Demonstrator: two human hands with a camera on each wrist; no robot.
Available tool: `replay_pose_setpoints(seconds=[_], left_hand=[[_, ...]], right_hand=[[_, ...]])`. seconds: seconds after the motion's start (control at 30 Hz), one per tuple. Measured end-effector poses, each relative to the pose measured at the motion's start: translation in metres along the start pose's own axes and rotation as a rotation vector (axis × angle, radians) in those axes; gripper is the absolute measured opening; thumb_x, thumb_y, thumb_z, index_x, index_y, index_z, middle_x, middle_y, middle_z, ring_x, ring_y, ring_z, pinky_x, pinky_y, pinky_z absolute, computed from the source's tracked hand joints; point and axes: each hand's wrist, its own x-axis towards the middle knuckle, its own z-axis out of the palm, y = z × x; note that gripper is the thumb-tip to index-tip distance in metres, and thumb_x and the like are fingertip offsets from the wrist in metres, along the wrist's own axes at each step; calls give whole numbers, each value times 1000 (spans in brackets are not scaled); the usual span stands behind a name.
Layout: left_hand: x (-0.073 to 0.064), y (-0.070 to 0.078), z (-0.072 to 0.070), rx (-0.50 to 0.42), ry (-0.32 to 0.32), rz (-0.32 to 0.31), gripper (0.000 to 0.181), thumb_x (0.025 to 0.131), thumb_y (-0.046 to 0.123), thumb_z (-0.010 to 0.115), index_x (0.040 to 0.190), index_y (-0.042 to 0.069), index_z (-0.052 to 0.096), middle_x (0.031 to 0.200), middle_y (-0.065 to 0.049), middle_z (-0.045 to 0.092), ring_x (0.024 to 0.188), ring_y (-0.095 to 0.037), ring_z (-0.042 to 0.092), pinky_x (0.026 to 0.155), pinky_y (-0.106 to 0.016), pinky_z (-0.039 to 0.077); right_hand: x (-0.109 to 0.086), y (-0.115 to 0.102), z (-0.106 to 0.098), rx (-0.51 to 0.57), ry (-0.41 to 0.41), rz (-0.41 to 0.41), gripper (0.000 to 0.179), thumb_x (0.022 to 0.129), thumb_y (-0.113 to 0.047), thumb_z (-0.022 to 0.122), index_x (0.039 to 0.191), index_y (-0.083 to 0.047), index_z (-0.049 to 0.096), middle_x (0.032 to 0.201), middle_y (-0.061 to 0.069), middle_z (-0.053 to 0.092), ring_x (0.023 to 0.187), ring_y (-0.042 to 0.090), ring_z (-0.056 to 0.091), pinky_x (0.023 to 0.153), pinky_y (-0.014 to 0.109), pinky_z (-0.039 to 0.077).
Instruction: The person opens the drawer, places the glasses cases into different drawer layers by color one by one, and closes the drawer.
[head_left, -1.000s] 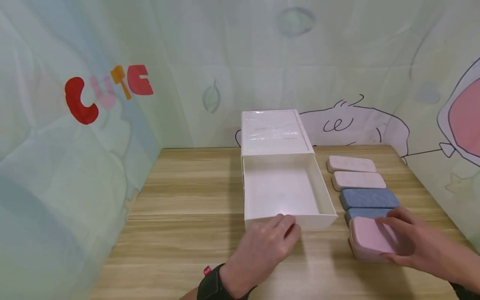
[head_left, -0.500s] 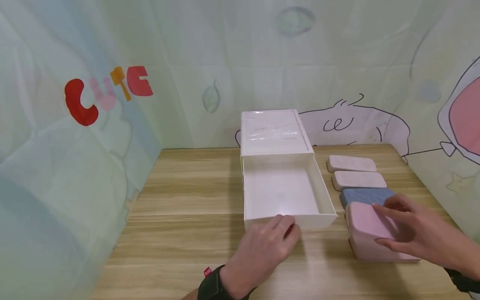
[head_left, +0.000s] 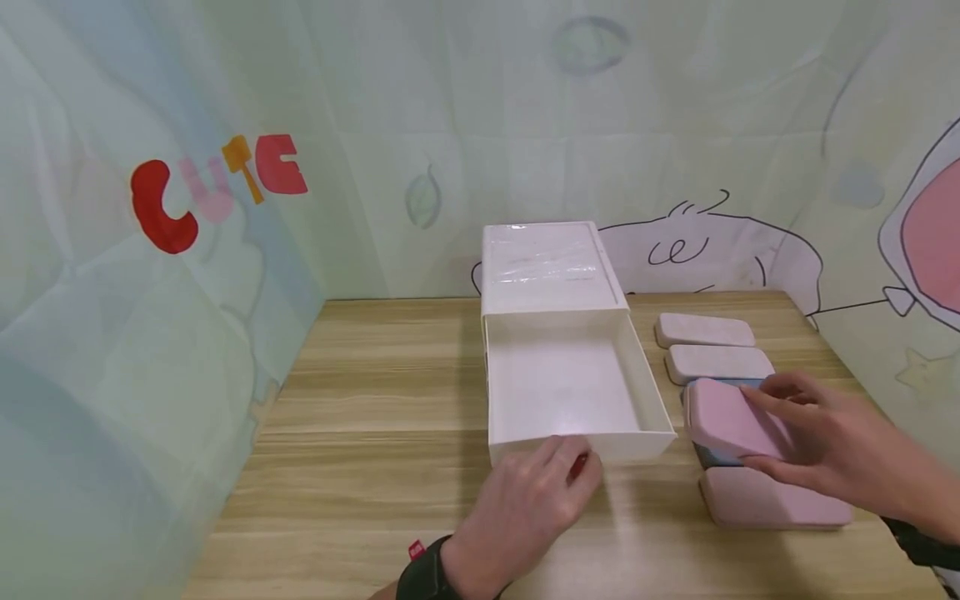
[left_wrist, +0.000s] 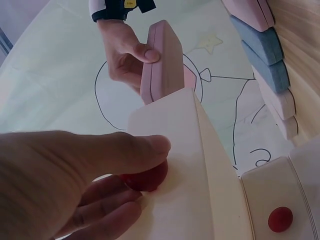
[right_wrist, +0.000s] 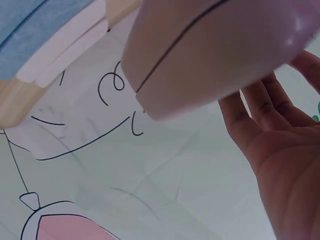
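Note:
My left hand (head_left: 528, 500) pinches a round red knob (left_wrist: 150, 177) on the front of a white drawer (head_left: 630, 447). The drawer stands pulled out of its white cabinet (head_left: 551, 267), and its visible inside is bare. At the right, my right hand (head_left: 840, 442) grips a pink glasses case (head_left: 731, 417) by its sides, raised above the table. Close to the right wrist camera, that case (right_wrist: 200, 55) fills the top of the view. A second pink glasses case (head_left: 772, 498) lies on the table below it. Two blue glasses cases (left_wrist: 260, 40) are partly hidden behind the held one.
Two pale pink glasses cases (head_left: 718, 364) lie beyond the blue ones, in a row right of the drawer. Another red knob (left_wrist: 280, 219) shows on a white front beside the drawer. Printed cloth (head_left: 420, 125) walls in the wooden table (head_left: 360, 417).
My right hand has lifted the upper pink case off the lower one and carried it up and slightly forward, over the blue cases. The left hand and drawer have stayed in place.

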Motion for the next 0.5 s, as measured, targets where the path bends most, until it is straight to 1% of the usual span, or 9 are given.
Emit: replay_pose_setpoints(seconds=[0.1,0.17,0.3,0.43,0.5], left_hand=[[0,0,-1,-20,-24,-13,13,91,3,65,97,13,71,97,1,66,81,-7,65,57,-17,52],[0,0,-1,-22,-26,-12,14,93,2,64,97,13,71,97,1,66,81,-7,65,57,-17,52],[0,-1,-1,-2,1,11,16,92,1,60,95,13,71,95,2,65,79,-6,64,57,-16,51],[0,-2,0,26,33,29,19,92,0,56,93,13,70,94,3,64,78,-6,63,55,-15,50],[0,-2,0,22,37,31,20,93,-1,54,92,13,70,93,2,64,77,-6,63,55,-15,49]], right_hand=[[7,-1,-4,6,1,-7,77,54,-48,97,115,-7,77,110,0,63,88,15,56,75,6,39],[12,-3,-5,2,-8,-9,78,55,-49,97,117,-7,76,110,0,63,88,15,57,74,8,41],[20,-6,-6,7,6,-20,78,55,-49,97,118,-8,76,111,0,65,88,16,60,74,12,44],[28,-8,-7,11,32,-41,78,53,-47,98,117,-7,76,110,0,66,89,16,61,77,9,42],[31,-8,-8,13,33,-47,78,53,-47,98,117,-7,76,110,-1,66,89,16,60,78,7,41]])
